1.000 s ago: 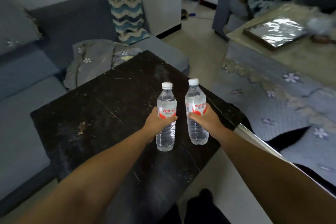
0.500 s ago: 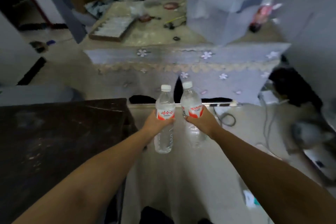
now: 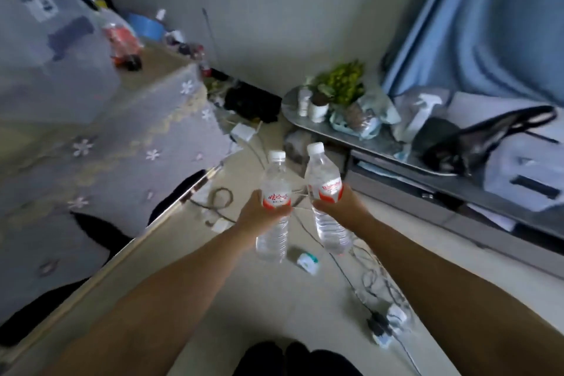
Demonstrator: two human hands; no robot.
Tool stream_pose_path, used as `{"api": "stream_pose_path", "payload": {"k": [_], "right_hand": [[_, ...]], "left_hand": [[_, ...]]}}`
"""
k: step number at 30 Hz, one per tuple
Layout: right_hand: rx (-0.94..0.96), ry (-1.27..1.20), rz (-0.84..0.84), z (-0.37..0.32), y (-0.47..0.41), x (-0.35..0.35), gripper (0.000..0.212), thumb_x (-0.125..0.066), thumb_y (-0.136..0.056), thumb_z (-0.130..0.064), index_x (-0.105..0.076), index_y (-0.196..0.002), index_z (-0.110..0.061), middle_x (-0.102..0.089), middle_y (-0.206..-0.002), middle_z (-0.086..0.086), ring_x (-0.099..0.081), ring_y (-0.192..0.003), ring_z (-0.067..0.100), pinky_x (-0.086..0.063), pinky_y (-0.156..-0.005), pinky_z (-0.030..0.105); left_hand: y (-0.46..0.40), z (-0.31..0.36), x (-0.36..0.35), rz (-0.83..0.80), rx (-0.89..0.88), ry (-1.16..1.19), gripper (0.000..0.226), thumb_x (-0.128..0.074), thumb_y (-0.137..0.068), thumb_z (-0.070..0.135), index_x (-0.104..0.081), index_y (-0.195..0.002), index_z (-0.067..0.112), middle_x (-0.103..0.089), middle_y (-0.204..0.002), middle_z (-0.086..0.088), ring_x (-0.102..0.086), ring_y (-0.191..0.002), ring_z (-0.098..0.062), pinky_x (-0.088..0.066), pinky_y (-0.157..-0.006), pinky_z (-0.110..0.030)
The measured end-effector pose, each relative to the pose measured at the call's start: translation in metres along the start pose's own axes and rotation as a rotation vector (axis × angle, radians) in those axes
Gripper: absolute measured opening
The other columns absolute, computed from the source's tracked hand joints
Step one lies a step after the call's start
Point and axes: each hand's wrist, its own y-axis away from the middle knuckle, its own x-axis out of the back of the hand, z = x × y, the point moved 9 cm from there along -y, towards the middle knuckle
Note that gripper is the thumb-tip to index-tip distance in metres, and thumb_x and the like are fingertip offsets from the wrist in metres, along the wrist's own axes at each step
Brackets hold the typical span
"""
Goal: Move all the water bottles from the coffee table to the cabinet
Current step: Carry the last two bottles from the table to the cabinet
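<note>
I hold two clear water bottles with white caps and red-and-white labels, both upright in the air over the floor. My left hand [image 3: 259, 214] grips the left bottle [image 3: 274, 189] around its label. My right hand [image 3: 341, 207] grips the right bottle [image 3: 323, 174] the same way; this one leans a little to the left. A low grey cabinet [image 3: 406, 189] with a glass-like top runs along the right side, just beyond the bottles. The coffee table is out of view.
A cloth-covered table [image 3: 100, 143] with flower print fills the left. The cabinet top carries a potted plant [image 3: 341, 85], a spray bottle [image 3: 424, 113], a black bag [image 3: 451, 143] and a white device [image 3: 525, 174]. Cables and a power strip [image 3: 384, 327] lie on the floor.
The view has swung right, away from the coffee table, past the cloth-covered table, to the low cabinet. Both hands keep their bottles, carried in front of me.
</note>
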Motion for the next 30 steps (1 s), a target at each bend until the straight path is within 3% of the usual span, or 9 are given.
{"api": "stream_pose_path", "payload": {"k": [3,8,14,18,20,22,25,30], "right_hand": [[-0.116,-0.071,0.152,0.049,0.029,0.05,0.073,-0.072,-0.05,-0.055,-0.057,-0.116,-0.028,-0.071,-0.102,-0.004,-0.068,-0.092,0.019,-0.056,-0.088,0.044],[-0.267,-0.23,0.386,0.114,0.097,0.102,0.061,-0.08,-0.071,-0.032,-0.052,-0.123,-0.018,-0.066,-0.11,0.0,-0.064,-0.099,0.022,-0.052,-0.088,0.037],[-0.378,-0.449,0.625,0.192,0.191,0.136,0.052,-0.078,-0.076,-0.025,-0.053,-0.12,-0.015,-0.067,-0.106,0.005,-0.065,-0.097,0.023,-0.053,-0.089,0.039],[-0.342,-0.569,0.795,0.226,0.265,0.164,0.023,-0.073,-0.081,-0.006,-0.06,-0.097,-0.015,-0.066,-0.086,0.002,-0.063,-0.076,0.011,-0.053,-0.07,0.018],[-0.355,-0.599,0.88,0.253,0.302,0.183,0.027,-0.074,-0.081,-0.004,-0.06,-0.103,-0.01,-0.066,-0.087,0.005,-0.063,-0.074,0.01,-0.051,-0.063,0.014],[-0.367,-0.617,0.939,0.277,0.333,0.204,0.031,-0.075,-0.08,-0.005,-0.06,-0.106,-0.009,-0.067,-0.089,0.005,-0.064,-0.075,0.01,-0.05,-0.065,0.018],[-0.362,-0.625,0.972,0.312,0.373,0.239,0.021,-0.073,-0.081,-0.004,-0.061,-0.093,-0.016,-0.066,-0.082,0.002,-0.063,-0.073,0.013,-0.052,-0.066,0.02],[-0.366,-0.599,0.996,0.373,0.444,0.315,0.018,-0.073,-0.082,-0.006,-0.061,-0.091,-0.017,-0.065,-0.079,0.001,-0.063,-0.071,0.012,-0.053,-0.067,0.02]], "left_hand": [[-0.013,0.024,-0.068,-0.194,-0.058,-0.068,0.06,-0.084,-0.068,0.034,-0.053,-0.118,0.019,-0.066,-0.108,-0.001,-0.064,-0.097,-0.019,-0.053,-0.086,-0.036],[0.0,0.041,-0.165,-0.453,-0.129,-0.152,0.051,-0.085,-0.069,0.028,-0.059,-0.113,0.02,-0.069,-0.108,-0.003,-0.065,-0.095,-0.017,-0.054,-0.086,-0.033],[0.05,0.037,-0.271,-0.725,-0.204,-0.323,0.062,-0.083,-0.07,0.034,-0.052,-0.122,0.02,-0.066,-0.111,-0.002,-0.063,-0.1,-0.022,-0.052,-0.086,-0.034],[0.101,0.037,-0.343,-0.872,-0.256,-0.415,0.057,-0.084,-0.069,0.031,-0.049,-0.113,0.021,-0.065,-0.106,0.0,-0.062,-0.097,-0.019,-0.048,-0.078,-0.027],[0.133,0.042,-0.383,-0.947,-0.284,-0.436,0.055,-0.084,-0.07,0.03,-0.05,-0.113,0.021,-0.065,-0.105,0.0,-0.062,-0.094,-0.017,-0.048,-0.074,-0.026],[0.162,0.044,-0.421,-0.993,-0.299,-0.449,0.055,-0.084,-0.07,0.03,-0.049,-0.112,0.023,-0.065,-0.106,0.001,-0.062,-0.097,-0.019,-0.05,-0.083,-0.031],[0.201,0.044,-0.482,-1.023,-0.319,-0.46,0.057,-0.085,-0.067,0.033,-0.05,-0.111,0.024,-0.066,-0.106,0.0,-0.064,-0.098,-0.02,-0.052,-0.092,-0.037],[0.278,0.05,-0.589,-1.065,-0.347,-0.459,0.069,-0.083,-0.055,0.048,-0.059,-0.114,0.023,-0.071,-0.104,0.001,-0.067,-0.094,-0.018,-0.053,-0.076,-0.03]]}}
